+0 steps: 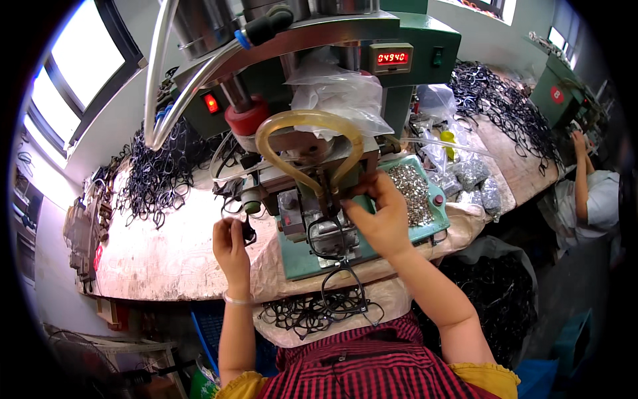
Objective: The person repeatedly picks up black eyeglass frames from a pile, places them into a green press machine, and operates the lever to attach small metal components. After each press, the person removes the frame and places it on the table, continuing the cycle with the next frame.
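Far left: window (80,60), bright; wall below it. Heaped black wire frames (159,176) cover the far-left bench area.

Left hand (231,249): raised over the bench, fingers pinched shut on a small black part (248,232), prob. a hinge or frame end; detail too small to confirm. Thin bangle (238,300) on the wrist.

Centre: green press machine (345,73) w/ red digit counter (391,58), red lamp (211,102), amber looped hose (309,143) and clear plastic bag (342,96) hung at the head. Work item: black eyeglass frame (330,234) lying on the metal fixture under the punch, temple wires trailing toward the near edge.

Right hand (379,216): thumb and fingers closed narrow on the frame at the fixture, just beside the punch.

Handling, est.: frame is light, thin, springy; bends easily and snags on neighbours. Hold near the hinge/bridge, not mid-temple. Small part is slippery, easy to drop; fingertip pinch only.

Near: more black frames (312,309) piled on cloth at the lap. Right of fixture: green tray (435,223) of small silver rivets (412,189), bagged hardware (472,179) beyond.

Surface: worn bench (166,246), pale, stained, padded w/ cloth at the near edge. Room: workshop; far right a second green machine (558,93), more frame heaps (505,106), another person (595,199) w/ one arm raised.
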A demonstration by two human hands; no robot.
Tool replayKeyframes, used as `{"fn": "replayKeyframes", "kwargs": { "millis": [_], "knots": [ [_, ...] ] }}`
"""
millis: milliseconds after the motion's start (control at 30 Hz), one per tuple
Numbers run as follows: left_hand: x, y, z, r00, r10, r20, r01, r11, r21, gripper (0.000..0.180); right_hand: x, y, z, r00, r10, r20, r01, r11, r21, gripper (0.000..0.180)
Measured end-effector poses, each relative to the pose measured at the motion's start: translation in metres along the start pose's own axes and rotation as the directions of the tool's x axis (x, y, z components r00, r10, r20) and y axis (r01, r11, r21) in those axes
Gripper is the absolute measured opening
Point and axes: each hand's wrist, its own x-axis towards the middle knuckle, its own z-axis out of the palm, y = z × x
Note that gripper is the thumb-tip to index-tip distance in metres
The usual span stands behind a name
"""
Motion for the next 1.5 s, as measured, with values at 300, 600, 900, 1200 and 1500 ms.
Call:
{"fn": "replayKeyframes", "kwargs": {
  "millis": [300,600,900,1200,1500],
  "knots": [
    [-0.012,0.076,0.008,0.989,0.147,-0.008,-0.128,0.830,-0.542,0.016,-0.009,-0.007,0.014,0.995,0.092,0.027,-0.096,0.969,0.228,0.050],
    [0.027,0.143,0.040,0.879,0.464,0.109,-0.430,0.871,-0.239,0.014,-0.011,-0.017,0.023,0.982,0.181,0.055,-0.189,0.926,0.327,0.053],
    [0.024,0.150,0.040,0.891,0.428,0.152,-0.380,0.885,-0.269,0.014,-0.011,-0.018,0.023,0.975,0.209,0.074,-0.221,0.893,0.391,0.053],
    [0.008,0.149,0.035,0.734,0.547,0.403,-0.499,0.836,-0.227,0.019,-0.028,-0.051,0.011,0.982,0.128,0.139,-0.146,0.981,0.128,0.052],
    [-0.018,0.112,0.057,0.460,0.668,0.585,-0.762,0.635,-0.126,0.030,-0.040,0.058,-0.113,0.959,-0.064,-0.277,-0.079,0.876,-0.475,0.043]
  ]
}}
